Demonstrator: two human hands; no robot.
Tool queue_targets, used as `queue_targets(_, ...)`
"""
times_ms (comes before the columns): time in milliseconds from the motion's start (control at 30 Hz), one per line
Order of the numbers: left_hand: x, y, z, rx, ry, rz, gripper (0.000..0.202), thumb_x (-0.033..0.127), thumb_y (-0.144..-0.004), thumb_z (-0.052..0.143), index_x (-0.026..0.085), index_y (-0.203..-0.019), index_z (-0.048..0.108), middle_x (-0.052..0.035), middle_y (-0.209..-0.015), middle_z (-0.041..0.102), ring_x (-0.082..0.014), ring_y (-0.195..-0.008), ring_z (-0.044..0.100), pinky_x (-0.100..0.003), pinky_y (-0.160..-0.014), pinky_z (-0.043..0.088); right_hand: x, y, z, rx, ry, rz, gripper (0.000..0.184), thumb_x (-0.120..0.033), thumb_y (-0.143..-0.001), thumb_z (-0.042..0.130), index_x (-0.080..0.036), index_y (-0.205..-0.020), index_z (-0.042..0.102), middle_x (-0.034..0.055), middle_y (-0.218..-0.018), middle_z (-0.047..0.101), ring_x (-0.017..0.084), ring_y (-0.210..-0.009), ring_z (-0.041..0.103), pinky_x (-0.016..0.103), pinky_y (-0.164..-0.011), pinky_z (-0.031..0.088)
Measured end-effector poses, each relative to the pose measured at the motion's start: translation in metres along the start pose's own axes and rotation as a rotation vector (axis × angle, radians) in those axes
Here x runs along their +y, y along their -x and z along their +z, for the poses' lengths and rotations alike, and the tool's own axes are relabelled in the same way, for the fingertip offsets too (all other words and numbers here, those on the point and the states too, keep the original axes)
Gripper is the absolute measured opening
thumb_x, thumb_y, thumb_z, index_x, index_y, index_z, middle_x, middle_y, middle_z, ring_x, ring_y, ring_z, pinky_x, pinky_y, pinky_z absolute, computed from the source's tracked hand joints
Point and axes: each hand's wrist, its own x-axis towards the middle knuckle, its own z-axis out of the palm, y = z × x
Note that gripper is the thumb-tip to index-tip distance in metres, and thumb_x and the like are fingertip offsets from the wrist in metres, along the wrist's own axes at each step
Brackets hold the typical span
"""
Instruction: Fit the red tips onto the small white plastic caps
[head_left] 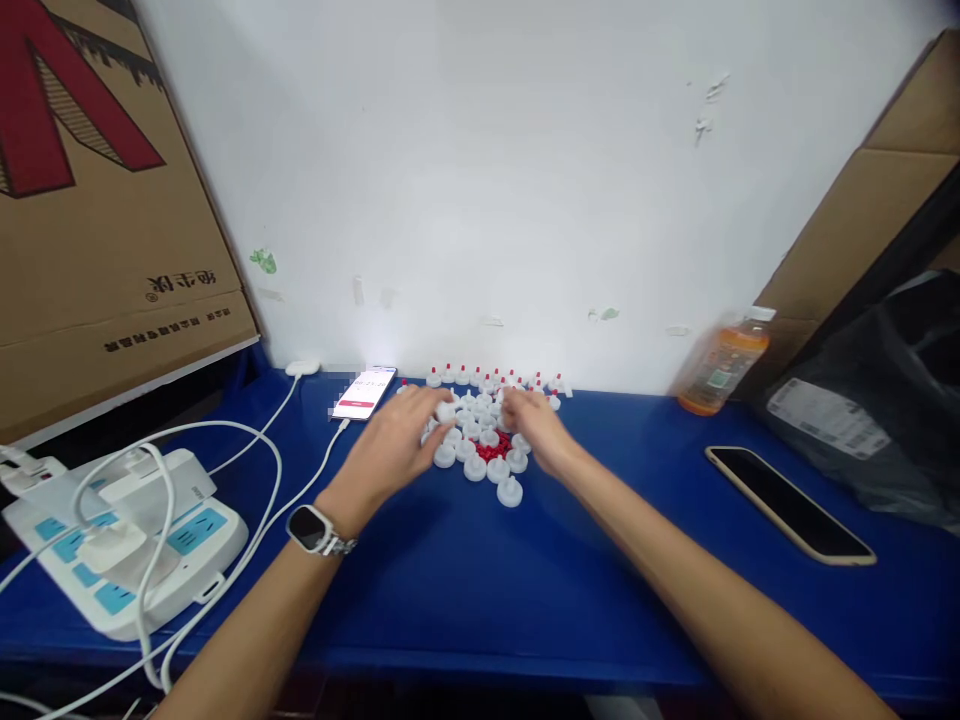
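Several small white caps [480, 455] lie in a cluster on the blue table [480, 580], around a little heap of red pieces [493, 449]. A row of white caps with red tips [491, 378] stands behind them by the wall. My left hand [401, 445], a watch on its wrist, reaches into the left side of the cluster and pinches one white cap [447, 411] at its fingertips. On the right side my right hand [534, 422] rests over the caps with its fingers curled; what they hold is hidden.
A lit phone [365, 392] on a white cable lies left of the caps. A white power strip [120, 540] with plugs sits at the left edge. A dark phone [789, 503], an orange drink bottle [721, 368], a black bag [885, 400] and cardboard boxes [97, 200] stand around.
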Motion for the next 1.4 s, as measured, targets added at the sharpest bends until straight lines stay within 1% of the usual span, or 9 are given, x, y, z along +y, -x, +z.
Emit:
queue_targets(100,-0.015,0.003,-0.002,0.037,0.082,-0.171,0.037,0.043,-0.098,0.05,0.021,-0.128,0.053,-0.0056,-0.098,0.061,-0.0192,-0.083,0.059,-0.035,-0.077,0.05,0.001,-0.001,-0.013,0.029,0.211,-0.086,0.044,-0.05,-0.094,0.04,-0.021,-0.061,0.041,-0.0029,-0.054,0.04,0.012,-0.052,0.035,0.027,-0.054,0.029)
queue_targets(300,-0.022,0.008,0.016,-0.077,0.193,-0.133,0.043,0.044,-0.097,0.052,0.024,-0.135,0.052,-0.0081,-0.114,0.053,-0.0191,-0.092,0.058,-0.036,-0.083,0.051,0.002,0.012,-0.007,-0.168,0.728,-0.323,0.02,-0.036,-0.09,0.057,-0.022,-0.083,0.07,0.004,-0.081,0.065,0.022,-0.089,0.054,0.037,-0.084,0.035)
queue_targets(500,-0.014,0.009,0.018,-0.089,0.244,-0.168,0.049,0.046,-0.094,0.056,0.025,-0.139,0.047,-0.0072,-0.111,0.059,-0.0216,-0.097,0.06,-0.038,-0.085,0.051,-0.003,0.013,-0.008,-0.164,0.391,-0.32,0.026,-0.037,-0.094,0.053,-0.02,-0.109,0.067,0.0037,-0.086,0.066,0.017,-0.078,0.058,0.03,-0.072,0.042)
queue_targets(633,-0.01,0.007,0.015,-0.041,0.326,-0.226,0.05,0.047,-0.09,0.062,0.025,-0.133,0.049,-0.0059,-0.11,0.064,-0.0207,-0.096,0.062,-0.034,-0.08,0.051,-0.009,0.01,0.011,-0.253,0.117,-0.276,0.027,-0.042,-0.09,0.059,-0.019,-0.101,0.066,0.0011,-0.078,0.065,0.013,-0.066,0.056,0.027,-0.062,0.044)
queue_targets(767,-0.018,0.008,0.01,0.008,0.274,-0.346,0.056,0.052,-0.086,0.065,0.023,-0.131,0.048,-0.0061,-0.111,0.066,-0.0203,-0.092,0.064,-0.033,-0.076,0.051,-0.013,-0.015,0.031,-0.172,0.015,-0.295,0.02,-0.038,-0.085,0.063,-0.017,-0.086,0.065,0.003,-0.076,0.068,0.015,-0.071,0.063,0.027,-0.065,0.047)
queue_targets(967,-0.041,0.016,0.008,-0.014,0.015,-0.531,0.03,0.044,-0.091,0.057,0.018,-0.105,0.061,-0.0096,-0.106,0.065,-0.023,-0.092,0.063,-0.036,-0.08,0.05,-0.006,-0.086,0.048,-0.024,0.406,-0.339,0.005,-0.019,-0.08,0.061,-0.016,-0.08,0.065,0.0041,-0.075,0.071,0.014,-0.068,0.064,0.025,-0.067,0.047)
queue_targets(1133,-0.042,0.02,0.015,-0.138,-0.035,-0.582,0.027,0.043,-0.09,0.057,0.018,-0.099,0.062,-0.0102,-0.102,0.065,-0.0247,-0.092,0.063,-0.036,-0.078,0.049,0.014,-0.122,0.061,-0.102,0.716,-0.272,0.013,-0.013,-0.08,0.057,-0.016,-0.085,0.069,0.0053,-0.081,0.073,0.015,-0.073,0.064,0.024,-0.068,0.046)
queue_targets(1300,-0.046,0.026,0.02,-0.19,-0.062,-0.578,0.027,0.044,-0.09,0.057,0.018,-0.097,0.063,-0.0095,-0.096,0.063,-0.0241,-0.088,0.063,-0.034,-0.074,0.048,0.02,-0.131,0.059,-0.257,0.784,-0.236,0.006,-0.011,-0.071,0.067,-0.015,-0.071,0.071,0.0032,-0.069,0.071,0.014,-0.065,0.062,0.022,-0.062,0.042)
queue_targets(1400,-0.053,0.032,0.022,-0.186,-0.078,-0.552,0.023,0.04,-0.09,0.057,0.019,-0.095,0.062,-0.0086,-0.09,0.063,-0.0236,-0.082,0.063,-0.034,-0.07,0.046,0.018,-0.136,0.06,-0.263,0.802,-0.243,0.009,-0.021,-0.074,0.069,-0.015,-0.08,0.074,0.004,-0.072,0.07,0.015,-0.065,0.06,0.024,-0.063,0.042)
